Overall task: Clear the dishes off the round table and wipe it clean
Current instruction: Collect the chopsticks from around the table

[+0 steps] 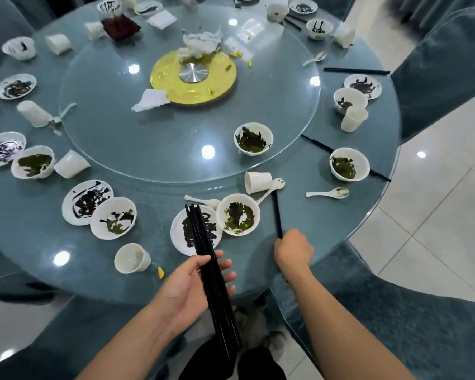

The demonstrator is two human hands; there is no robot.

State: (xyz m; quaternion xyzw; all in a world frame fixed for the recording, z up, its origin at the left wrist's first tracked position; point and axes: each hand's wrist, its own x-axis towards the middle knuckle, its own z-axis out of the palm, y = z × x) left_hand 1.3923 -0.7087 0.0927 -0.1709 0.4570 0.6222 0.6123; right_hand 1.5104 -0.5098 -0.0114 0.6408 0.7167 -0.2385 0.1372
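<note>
Left hand (195, 281) around a bundle of black chopsticks (203, 242), right hand (294, 252) on another chopstick pair (277, 215) beside soiled bowl (238, 218).

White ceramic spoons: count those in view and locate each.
4 white ceramic spoons: one left of the nearest white bowl with green residue, one beside the tipped white cup, one alone further right, one far right. Others may be hidden.

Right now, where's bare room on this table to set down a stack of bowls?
Free: the near half of the glass turntable, left of the lone bowl. Also the table edge between the left bowls and upright cup. Crowded: around the plate near both hands.
</note>
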